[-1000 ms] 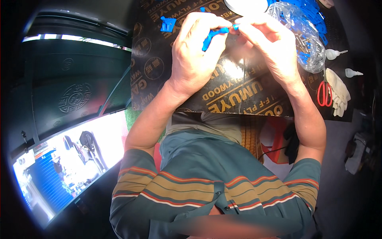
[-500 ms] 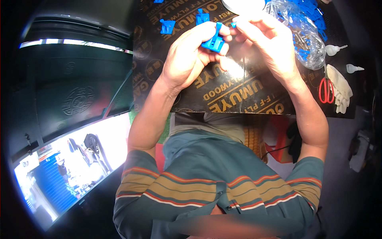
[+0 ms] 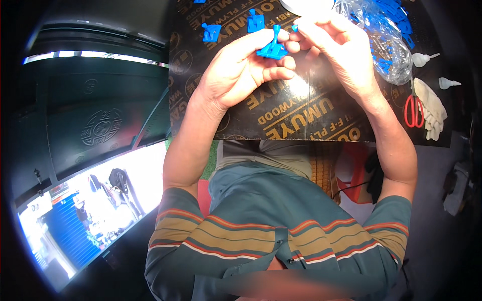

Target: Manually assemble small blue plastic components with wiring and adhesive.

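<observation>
Between the thumb and fingers of my left hand [image 3: 241, 67] is a blue plastic part [image 3: 272, 49], a flat base with an upright peg flared at the top. Close to its right, my right hand [image 3: 341, 52] pinches a small blue piece [image 3: 294, 28], mostly covered by the fingertips. The two blue pieces are apart. Beyond my left hand, a similar blue part with a peg [image 3: 255, 21] stands on the dark printed plywood board [image 3: 301, 118]. Another such blue part [image 3: 211, 32] stands farther left, and a sliver of blue shows at the top edge.
A clear plastic bag [image 3: 396, 65] with small pieces lies right of my right hand, beside a pile of blue parts [image 3: 394, 15]. A white round object [image 3: 306, 6] is at the far edge. Two white nozzle-tipped bottles [image 3: 424, 59], red-handled scissors [image 3: 413, 111] and pale gloves [image 3: 431, 110] lie at right.
My left hand has tilted the blue part, so its base now shows more edge-on and its peg stands more upright. The left fingers have spread a little. My right hand keeps its pinch.
</observation>
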Available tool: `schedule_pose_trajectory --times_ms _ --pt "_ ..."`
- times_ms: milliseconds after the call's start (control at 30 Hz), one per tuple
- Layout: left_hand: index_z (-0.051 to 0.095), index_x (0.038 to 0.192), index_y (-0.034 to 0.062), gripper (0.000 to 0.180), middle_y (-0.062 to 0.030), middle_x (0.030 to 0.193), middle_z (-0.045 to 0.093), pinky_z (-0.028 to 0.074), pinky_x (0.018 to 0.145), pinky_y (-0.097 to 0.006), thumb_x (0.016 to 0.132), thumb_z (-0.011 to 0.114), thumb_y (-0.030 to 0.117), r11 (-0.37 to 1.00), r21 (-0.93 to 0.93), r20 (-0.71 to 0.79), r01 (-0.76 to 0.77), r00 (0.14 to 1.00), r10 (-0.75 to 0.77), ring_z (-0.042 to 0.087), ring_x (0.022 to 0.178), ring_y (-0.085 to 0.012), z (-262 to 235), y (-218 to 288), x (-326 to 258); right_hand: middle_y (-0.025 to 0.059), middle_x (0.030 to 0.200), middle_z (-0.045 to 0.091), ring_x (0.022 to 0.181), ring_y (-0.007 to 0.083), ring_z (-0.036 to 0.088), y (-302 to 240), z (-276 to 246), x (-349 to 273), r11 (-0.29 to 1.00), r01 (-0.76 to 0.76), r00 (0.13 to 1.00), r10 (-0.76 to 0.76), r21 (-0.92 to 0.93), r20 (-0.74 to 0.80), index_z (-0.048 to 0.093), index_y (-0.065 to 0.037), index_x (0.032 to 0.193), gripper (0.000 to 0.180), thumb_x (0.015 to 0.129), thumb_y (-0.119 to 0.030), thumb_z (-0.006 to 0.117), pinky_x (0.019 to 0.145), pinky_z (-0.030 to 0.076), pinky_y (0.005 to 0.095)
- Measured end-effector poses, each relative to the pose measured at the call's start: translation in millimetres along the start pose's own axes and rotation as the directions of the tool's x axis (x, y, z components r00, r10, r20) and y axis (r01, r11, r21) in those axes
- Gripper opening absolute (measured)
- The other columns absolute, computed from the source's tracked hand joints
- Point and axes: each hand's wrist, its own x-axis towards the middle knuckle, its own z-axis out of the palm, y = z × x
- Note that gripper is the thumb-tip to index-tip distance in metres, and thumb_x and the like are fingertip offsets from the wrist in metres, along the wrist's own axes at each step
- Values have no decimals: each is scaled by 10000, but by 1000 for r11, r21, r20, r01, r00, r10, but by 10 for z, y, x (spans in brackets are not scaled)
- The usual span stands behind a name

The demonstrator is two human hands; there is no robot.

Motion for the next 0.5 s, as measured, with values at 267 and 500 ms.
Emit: schedule_pose_trajectory --times_ms 267,500 --pt "677 1190 -30 188 -138 1177 686 645 842 -330 1047 657 90 707 641 -123 -298 870 478 743 943 -211 229 -118 -6 83 1036 790 905 118 718 -81 18 6 994 -7 997 -1 108 77 735 -35 1206 261 1014 -211 735 768 556 248" --pt "755 1067 7 250 -88 1080 659 567 815 -300 836 820 -62 -237 911 390 -338 516 763 670 969 -178 224 -145 1 100 1068 789 934 137 727 -134 58 -22 993 -44 995 33 112 97 729 -15 1200 249 999 -162 747 850 564 270"
